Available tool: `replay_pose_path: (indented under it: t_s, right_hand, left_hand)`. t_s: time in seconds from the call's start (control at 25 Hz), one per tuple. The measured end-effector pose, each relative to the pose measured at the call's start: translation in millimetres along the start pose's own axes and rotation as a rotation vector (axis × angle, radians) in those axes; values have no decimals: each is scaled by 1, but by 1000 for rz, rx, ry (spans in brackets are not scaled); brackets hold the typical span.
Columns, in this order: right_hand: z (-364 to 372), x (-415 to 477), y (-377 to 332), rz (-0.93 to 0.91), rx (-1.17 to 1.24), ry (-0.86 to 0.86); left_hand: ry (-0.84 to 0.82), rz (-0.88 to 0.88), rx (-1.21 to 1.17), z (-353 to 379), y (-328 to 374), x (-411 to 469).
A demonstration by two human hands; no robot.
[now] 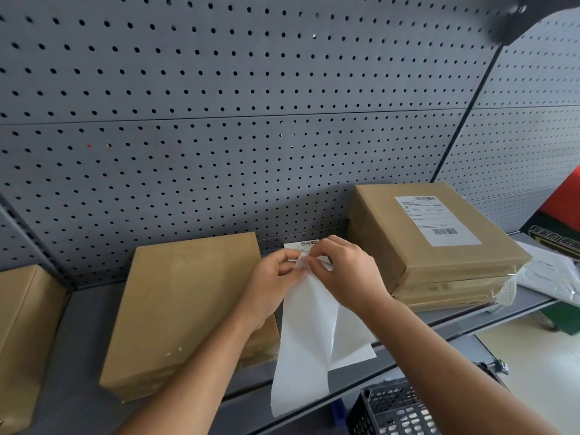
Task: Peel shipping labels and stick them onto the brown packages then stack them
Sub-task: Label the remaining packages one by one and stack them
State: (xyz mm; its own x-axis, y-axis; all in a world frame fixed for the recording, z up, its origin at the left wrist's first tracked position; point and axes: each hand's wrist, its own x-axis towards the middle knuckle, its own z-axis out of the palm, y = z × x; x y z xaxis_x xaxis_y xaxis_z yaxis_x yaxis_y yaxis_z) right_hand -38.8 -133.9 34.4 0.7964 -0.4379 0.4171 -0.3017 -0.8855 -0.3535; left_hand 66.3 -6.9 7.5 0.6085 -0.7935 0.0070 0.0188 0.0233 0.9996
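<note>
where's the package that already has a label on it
In the head view the labelled package tops the stack at the right of the shelf, against the pegboard, just right of the right hand pinching the label sheet.

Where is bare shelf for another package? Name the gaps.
Bare shelf shows between the far-left package and the middle package. The gap between that and the labelled stack is crowded: left hand and right hand pinch the label sheet there. Papers lie right of the stack.

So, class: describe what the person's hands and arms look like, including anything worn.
The left hand and right hand are bare: no gloves, rings or watch visible. The left forearm and right forearm are bare too, with no sleeve in view.
</note>
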Motion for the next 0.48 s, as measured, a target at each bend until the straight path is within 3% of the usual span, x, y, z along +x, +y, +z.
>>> replay_pose_path:
  t_s: [0.24, 0.48]
  right_hand:
    - [1, 2, -3, 11, -63, 33]
    - [-20, 16, 1, 223, 78, 89]
  left_hand:
    - [-11, 5, 29, -1, -3, 1]
    - [-17, -39, -21, 0, -3, 2]
